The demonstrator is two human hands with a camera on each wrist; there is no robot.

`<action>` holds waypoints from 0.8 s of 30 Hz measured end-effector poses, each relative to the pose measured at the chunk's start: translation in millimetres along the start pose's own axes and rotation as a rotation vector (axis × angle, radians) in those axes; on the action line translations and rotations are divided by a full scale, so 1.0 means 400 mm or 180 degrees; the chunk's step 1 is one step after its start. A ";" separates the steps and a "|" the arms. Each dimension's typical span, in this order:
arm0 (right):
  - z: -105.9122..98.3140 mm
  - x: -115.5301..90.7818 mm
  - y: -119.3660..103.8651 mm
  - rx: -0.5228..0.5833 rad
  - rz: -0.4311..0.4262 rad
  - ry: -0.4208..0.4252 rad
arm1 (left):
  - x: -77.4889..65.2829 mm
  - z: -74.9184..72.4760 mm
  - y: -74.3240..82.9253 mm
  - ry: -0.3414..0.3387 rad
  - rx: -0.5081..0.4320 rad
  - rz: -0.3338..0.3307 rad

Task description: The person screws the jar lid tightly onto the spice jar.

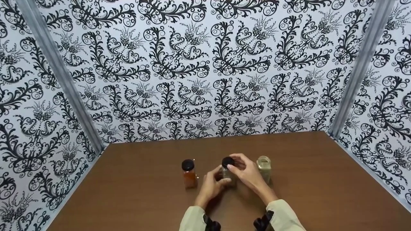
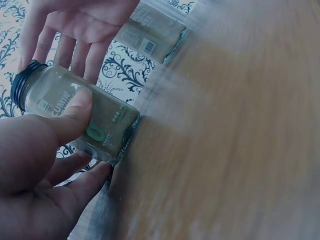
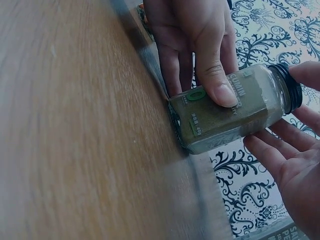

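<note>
One cumin jar [image 3: 247, 117] on brown tabletop [image 1: 141, 199] — scroll-patterned walls [image 1: 196, 67], grey corner strips [image 1: 54, 57].

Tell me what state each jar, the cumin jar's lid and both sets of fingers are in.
Cumin jar: upright, powder inside
Cumin lid: on; tightness unclear
Orange jar: upright, capped
Right jar: upright, uncapped
Left fingers: curled round cumin jar
Right fingers: at cumin lid, thumb touching it
</note>
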State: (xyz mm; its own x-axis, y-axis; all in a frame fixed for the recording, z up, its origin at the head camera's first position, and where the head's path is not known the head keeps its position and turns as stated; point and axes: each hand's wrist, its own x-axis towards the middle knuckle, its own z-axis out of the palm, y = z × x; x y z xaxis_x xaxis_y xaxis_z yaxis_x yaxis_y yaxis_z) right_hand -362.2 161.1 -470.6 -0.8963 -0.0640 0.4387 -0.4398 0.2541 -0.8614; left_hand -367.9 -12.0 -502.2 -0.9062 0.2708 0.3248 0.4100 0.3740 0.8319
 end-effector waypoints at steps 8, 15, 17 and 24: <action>-0.002 -0.003 -0.003 0.0064 0.0002 0.0009 | -0.003 -0.001 0.004 0.0016 0.0093 0.0034; -0.001 -0.006 -0.007 0.0091 0.0091 0.0013 | -0.003 0.001 -0.002 0.0018 0.0022 -0.0002; -0.001 -0.006 -0.008 0.0122 0.0094 0.0007 | -0.003 0.001 -0.003 0.0029 0.0031 0.0003; -0.004 -0.003 -0.006 0.0121 0.0040 -0.0042 | 0.000 0.000 -0.002 0.0050 0.0028 0.0040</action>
State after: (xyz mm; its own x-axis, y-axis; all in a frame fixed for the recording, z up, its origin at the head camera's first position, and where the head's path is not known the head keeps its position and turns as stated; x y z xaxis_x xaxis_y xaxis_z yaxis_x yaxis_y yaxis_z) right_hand -359.9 162.1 -468.5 -0.9023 -0.0738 0.4247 -0.4301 0.2181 -0.8760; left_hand -368.2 -12.3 -502.8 -0.9024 0.2616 0.3424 0.4223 0.3785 0.8237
